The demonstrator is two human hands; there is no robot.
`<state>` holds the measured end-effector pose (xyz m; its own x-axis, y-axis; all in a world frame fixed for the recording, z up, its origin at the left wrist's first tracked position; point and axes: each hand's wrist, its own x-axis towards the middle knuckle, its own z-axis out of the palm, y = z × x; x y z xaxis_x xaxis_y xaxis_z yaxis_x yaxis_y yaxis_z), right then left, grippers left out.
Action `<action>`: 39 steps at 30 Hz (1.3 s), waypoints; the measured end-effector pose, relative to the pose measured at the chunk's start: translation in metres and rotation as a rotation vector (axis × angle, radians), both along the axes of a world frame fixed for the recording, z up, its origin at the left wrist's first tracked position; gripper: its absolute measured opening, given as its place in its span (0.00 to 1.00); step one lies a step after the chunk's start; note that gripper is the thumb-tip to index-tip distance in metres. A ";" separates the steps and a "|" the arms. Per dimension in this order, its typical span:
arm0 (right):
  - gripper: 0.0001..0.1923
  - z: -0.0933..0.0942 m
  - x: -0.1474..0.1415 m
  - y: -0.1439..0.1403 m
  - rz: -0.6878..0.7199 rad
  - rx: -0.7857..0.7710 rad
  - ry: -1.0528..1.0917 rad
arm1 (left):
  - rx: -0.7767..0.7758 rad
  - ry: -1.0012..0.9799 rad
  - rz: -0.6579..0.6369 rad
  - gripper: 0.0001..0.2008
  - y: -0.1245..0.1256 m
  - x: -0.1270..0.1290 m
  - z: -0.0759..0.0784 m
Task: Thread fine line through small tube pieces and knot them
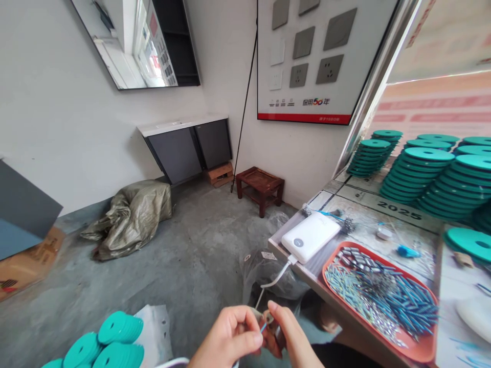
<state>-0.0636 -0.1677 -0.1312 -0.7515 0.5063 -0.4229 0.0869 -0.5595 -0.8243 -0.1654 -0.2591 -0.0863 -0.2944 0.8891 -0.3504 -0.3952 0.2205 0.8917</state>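
Note:
My left hand (236,335) is closed in a pinch, with a thin blue piece (263,327) at its thumb and fingertips. Close against it, my right hand (287,329) has its fingers bent together around something small and brownish, too unclear to name. To the right on the table, a red tray (431,352) holds many blue and pale thin pieces, silvery cylinders and small metal bits. Beyond the tray lies a white power bank (310,236) with a white cable (276,280) running down toward my hands.
Stacks of green spools (416,174) stand at the table's back. More green spools (118,327) sit low at the left. A small wooden stool (261,180), an olive sack (138,214) and a clear plastic bag (251,271) are on the floor. A cabinet (176,153) hangs by the wall.

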 end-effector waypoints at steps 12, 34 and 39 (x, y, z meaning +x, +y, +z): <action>0.33 -0.001 0.000 -0.002 -0.005 0.008 0.024 | -0.032 -0.011 0.026 0.14 -0.002 0.001 -0.003; 0.30 0.003 0.001 -0.003 0.014 0.009 0.018 | -0.022 -0.008 0.009 0.12 0.003 0.003 0.006; 0.28 0.001 0.002 -0.003 0.008 0.024 0.021 | -0.012 -0.017 -0.004 0.12 0.003 0.003 0.007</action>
<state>-0.0616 -0.1710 -0.1302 -0.7642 0.5098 -0.3951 0.0742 -0.5389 -0.8391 -0.1623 -0.2562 -0.0790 -0.2846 0.8860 -0.3662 -0.4089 0.2333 0.8822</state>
